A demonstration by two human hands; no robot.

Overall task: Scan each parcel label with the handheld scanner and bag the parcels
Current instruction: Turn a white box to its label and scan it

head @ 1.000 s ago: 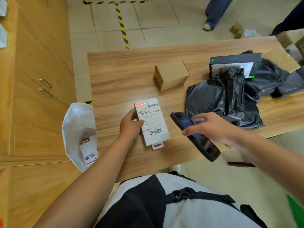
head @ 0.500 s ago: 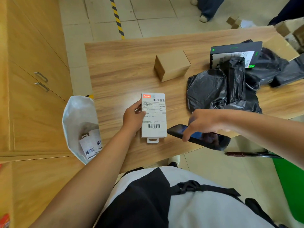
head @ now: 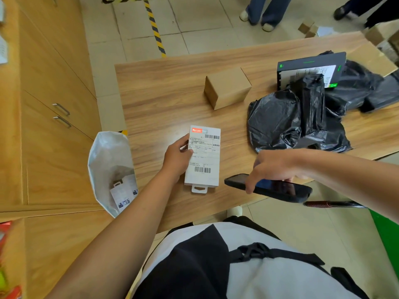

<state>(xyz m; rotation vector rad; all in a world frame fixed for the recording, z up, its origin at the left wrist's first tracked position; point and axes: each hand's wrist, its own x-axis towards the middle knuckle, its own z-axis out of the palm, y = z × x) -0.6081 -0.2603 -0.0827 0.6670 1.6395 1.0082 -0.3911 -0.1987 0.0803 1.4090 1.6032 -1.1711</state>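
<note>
**While the left hand (head: 178, 157) pins the parcel (head: 204, 156), the handheld scanner (head: 269, 188) lies crosswise beside it**

Because the left hand grips the white parcel by its left edge, thumb laid on the label face, the pack sits flat and label-up on the table (head: 164, 100). The right hand (head: 272, 167) comes over the handheld scanner from above, with its fingers curled down over the near side. I cannot tell whether the device rests on the table edge or is held just off it.

The parcel's long axis runs away from the person, hang tab nearest the body. The scanner lies across that line, its left end just beside the parcel's lower right corner and close to the lower barcode. Bagging looks to be the left hand's job. The white bag (head: 108, 160) stands open off the table's left edge, on that hand's side, with a similar white pack already inside.

Farther out on the wood-grain top are a cardboard box (head: 227, 87), a heap of black bags (head: 291, 121) and a dark labelled box (head: 311, 65) propped behind them. Wooden cabinets (head: 43, 126) line the left. On the tiled floor beyond are striped hazard tape (head: 154, 29) and the legs of people standing.
</note>
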